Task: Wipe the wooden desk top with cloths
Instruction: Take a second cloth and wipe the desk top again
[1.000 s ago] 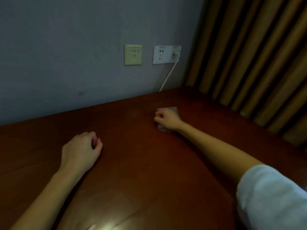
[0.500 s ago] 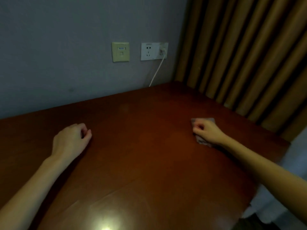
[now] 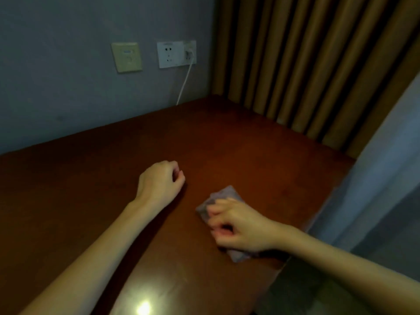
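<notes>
Change: the right hand [image 3: 236, 226] and cloth [image 3: 223, 196] have slid back toward the person since the earlier frame and now sit nearer the front of the desk; the camera view has also swung.
Cloth position: flat on the desk [image 3: 227, 144], toward its right front part, near the right edge, well apart from the wall.
Right hand: fingers curled over the cloth, gripping it and pressing it down on the wood; it covers the cloth's middle.
Left hand [image 3: 159, 185]: rests on the desk just left of the cloth, not touching it, fingers loosely curled, holding nothing.
Step in hand: wiping appears to be mid-stroke on the right side of the top.
Next move: likely another pass over wood not yet covered, keeping steady downward pressure and the cloth folded flat; near the edge, the cloth should stay on the desk.
Cloth shape: a small folded greyish pad.
Long axis: runs from the far side toward the person, its near end tilted slightly to the right.
Surroundings: wall sockets [image 3: 176, 54] with a white cord [image 3: 185, 83], and curtains [image 3: 306, 64] at the right.
</notes>
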### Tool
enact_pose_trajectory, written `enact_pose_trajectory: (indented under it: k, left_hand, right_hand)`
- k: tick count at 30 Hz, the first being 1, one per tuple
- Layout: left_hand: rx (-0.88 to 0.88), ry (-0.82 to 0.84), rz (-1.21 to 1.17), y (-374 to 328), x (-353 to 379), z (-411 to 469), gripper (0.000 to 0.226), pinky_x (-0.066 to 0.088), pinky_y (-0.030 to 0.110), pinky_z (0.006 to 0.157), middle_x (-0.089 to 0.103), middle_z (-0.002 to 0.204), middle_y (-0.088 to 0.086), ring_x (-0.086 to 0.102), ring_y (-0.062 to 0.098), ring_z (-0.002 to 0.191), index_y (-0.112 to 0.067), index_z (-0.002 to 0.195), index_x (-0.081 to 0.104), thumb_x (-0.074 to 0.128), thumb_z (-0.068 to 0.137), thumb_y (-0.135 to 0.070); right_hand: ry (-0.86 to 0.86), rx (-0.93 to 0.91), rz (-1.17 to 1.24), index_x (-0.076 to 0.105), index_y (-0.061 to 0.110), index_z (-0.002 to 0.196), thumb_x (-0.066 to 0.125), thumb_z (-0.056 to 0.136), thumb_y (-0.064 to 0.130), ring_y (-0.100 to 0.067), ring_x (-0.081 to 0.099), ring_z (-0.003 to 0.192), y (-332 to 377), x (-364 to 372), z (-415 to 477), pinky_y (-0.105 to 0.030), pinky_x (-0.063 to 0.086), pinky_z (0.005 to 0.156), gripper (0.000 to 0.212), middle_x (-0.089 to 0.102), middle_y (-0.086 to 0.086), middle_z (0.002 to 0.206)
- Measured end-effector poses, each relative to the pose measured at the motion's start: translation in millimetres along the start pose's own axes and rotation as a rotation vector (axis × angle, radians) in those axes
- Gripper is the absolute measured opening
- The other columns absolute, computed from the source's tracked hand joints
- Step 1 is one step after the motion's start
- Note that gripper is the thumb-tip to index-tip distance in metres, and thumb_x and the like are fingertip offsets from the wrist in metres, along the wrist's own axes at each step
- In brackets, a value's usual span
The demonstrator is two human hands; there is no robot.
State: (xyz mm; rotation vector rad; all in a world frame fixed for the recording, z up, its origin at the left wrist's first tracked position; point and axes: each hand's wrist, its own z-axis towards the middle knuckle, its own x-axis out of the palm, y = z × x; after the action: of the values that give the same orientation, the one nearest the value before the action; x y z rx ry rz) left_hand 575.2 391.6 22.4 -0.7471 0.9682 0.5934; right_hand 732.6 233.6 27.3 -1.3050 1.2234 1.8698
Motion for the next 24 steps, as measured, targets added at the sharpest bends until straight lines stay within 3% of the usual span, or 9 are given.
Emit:
enact_pose_trajectory:
  k: [5, 8, 10, 12, 14, 17, 21, 24]
  left_hand:
    - [0.17, 0.038, -0.056, -53, 23, -4, 0.022, 0.032, 0.017, 0.052, 0.05, 0.073, -0.008, 0.046, 0.005, 0.062, -0.023, 0.075, 0.05, 0.047, 0.095, -0.032]
    - [0.191, 0.0, -0.053, -57, 30, -8, 0.021, 0.029, 0.016, 0.051, 0.049, 0.073, -0.008, 0.046, 0.007, 0.065, -0.022, 0.075, 0.05, 0.049, 0.095, -0.031]
    - [0.191, -0.021, -0.057, -54, 31, -10, 0.021, 0.028, 0.014, 0.05, 0.049, 0.071, -0.007, 0.046, 0.007, 0.063, -0.022, 0.075, 0.051, 0.05, 0.095, -0.03]
    - [0.195, -0.025, -0.045, -54, 31, -11, 0.022, 0.026, 0.014, 0.049, 0.048, 0.07, -0.008, 0.045, 0.007, 0.062, -0.022, 0.074, 0.051, 0.05, 0.095, -0.03]
    - [0.189, -0.024, -0.026, -54, 30, -11, 0.023, 0.026, 0.017, 0.048, 0.046, 0.069, -0.008, 0.044, 0.007, 0.061, -0.022, 0.073, 0.05, 0.05, 0.094, -0.03]
    - [0.172, -0.021, -0.02, -53, 31, -9, 0.023, 0.029, 0.028, 0.052, 0.045, 0.068, -0.005, 0.045, 0.015, 0.064, -0.019, 0.07, 0.047, 0.053, 0.091, -0.028]
    - [0.147, -0.029, -0.006, -52, 32, -9, 0.023, 0.028, 0.029, 0.053, 0.047, 0.068, -0.002, 0.044, 0.017, 0.064, -0.016, 0.068, 0.048, 0.053, 0.089, -0.026]
    - [0.158, -0.035, 0.005, -50, 35, -10, 0.025, 0.026, 0.022, 0.049, 0.047, 0.065, -0.005, 0.044, 0.011, 0.059, -0.019, 0.068, 0.05, 0.053, 0.091, -0.027]
  right_hand:
    - [-0.228, 0.274, -0.032, 0.047, 0.012, 0.059, 0.047, 0.08, 0.03, -0.006, 0.04, 0.066, -82, -35, -45, -0.025, 0.031, 0.065, 0.028, 0.047, -0.002, 0.069]
    - [-0.384, 0.493, -0.064, 0.033, 0.02, 0.055, 0.047, 0.08, 0.029, -0.012, 0.041, 0.052, -137, -48, -41, -0.033, 0.036, 0.057, 0.03, 0.043, -0.004, 0.058]
    - [-0.404, 0.553, -0.077, 0.03, 0.021, 0.054, 0.053, 0.084, 0.019, -0.023, 0.05, 0.05, -153, -50, -20, -0.041, 0.045, 0.056, 0.038, 0.047, -0.014, 0.055]
    - [-0.394, 0.562, -0.095, 0.029, 0.022, 0.052, 0.056, 0.085, 0.014, -0.024, 0.05, 0.052, -147, -47, 6, -0.044, 0.046, 0.059, 0.043, 0.047, -0.012, 0.056]
    - [-0.361, 0.524, -0.16, 0.03, 0.022, 0.051, 0.057, 0.084, 0.016, -0.018, 0.046, 0.058, -122, -40, 28, -0.036, 0.04, 0.06, 0.043, 0.041, 0.002, 0.056]
    - [-0.258, 0.328, -0.196, 0.045, 0.019, 0.057, 0.053, 0.081, 0.025, -0.021, 0.051, 0.072, -64, -21, 34, -0.03, 0.033, 0.065, 0.026, 0.047, 0.001, 0.067]
    - [-0.12, 0.148, -0.112, 0.046, 0.018, 0.061, 0.058, 0.084, 0.021, -0.015, 0.041, 0.072, -5, 0, -20, -0.032, 0.032, 0.069, 0.026, 0.045, 0.0, 0.074]
    - [-0.109, 0.197, -0.051, 0.044, 0.023, 0.064, 0.056, 0.084, 0.024, -0.009, 0.039, 0.076, -2, -6, -65, -0.029, 0.034, 0.076, 0.024, 0.042, 0.004, 0.076]
